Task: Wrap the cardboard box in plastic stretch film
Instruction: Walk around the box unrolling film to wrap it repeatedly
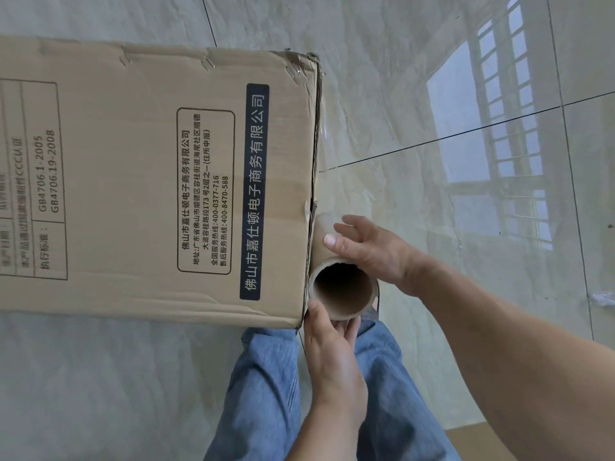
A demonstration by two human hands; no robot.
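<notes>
- At lower centre of the frame, the person's right hand [369,251] curls over the top of a brown cardboard-cored roll of clear plastic stretch film [341,287], fingers and thumb wrapped round its upper side, while the left hand [332,347] cups the near rim from below, fingers bent under the open tube end.
- The roll stands pressed against the right-hand edge of a large tan corrugated cardboard box [149,181] printed with black Chinese text, which fills the left and centre of the frame.
- A sheet of film appears to run up from the roll along the box's right edge; its glossy sheen is faint, so how far it reaches is hard to tell.
- The roll reads as stiff and light; its hollow core offers the surest hold, at either end, letting it turn as film pays out.
- The film itself looks thin, clingy and prone to tearing or bunching, so steady tension seems wise.
- The box looks rigid yet dented and frayed at its upper right corner, likely bulky rather than fragile.
- Beneath, blue denim trouser legs [266,394] and glossy beige marble-patterned floor tiles [432,78], reflecting a barred window at right.
</notes>
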